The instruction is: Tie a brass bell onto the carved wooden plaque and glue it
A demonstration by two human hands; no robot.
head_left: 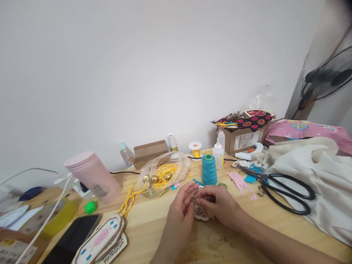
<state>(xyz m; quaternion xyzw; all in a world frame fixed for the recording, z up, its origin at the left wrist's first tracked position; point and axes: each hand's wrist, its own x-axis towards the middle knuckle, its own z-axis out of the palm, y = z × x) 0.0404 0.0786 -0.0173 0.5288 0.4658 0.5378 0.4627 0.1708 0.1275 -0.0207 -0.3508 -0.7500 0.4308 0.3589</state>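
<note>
Close together over the table, my left hand (183, 205) and my right hand (220, 203) meet at the top of a pale openwork wooden ornament (201, 213). My right thumb and forefinger are pinched at its upper end, near a small greenish-gold bit too small to name. The fingers of my left hand are curled against the ornament's left side, their tips partly hidden. Just behind the hands stands a cone of blue thread (209, 170). A clear plastic bag (176, 165) with yellow cords and brass bells (154, 179) lies behind and left.
Stacked wooden tags (100, 238) and a dark phone (73, 238) lie at the left, near a pink tumbler (93, 178). Black-handled scissors (283, 190) rest on white cloth (316, 176) at the right. Behind stand a glue bottle (218, 156) and a filled cardboard box (242, 139).
</note>
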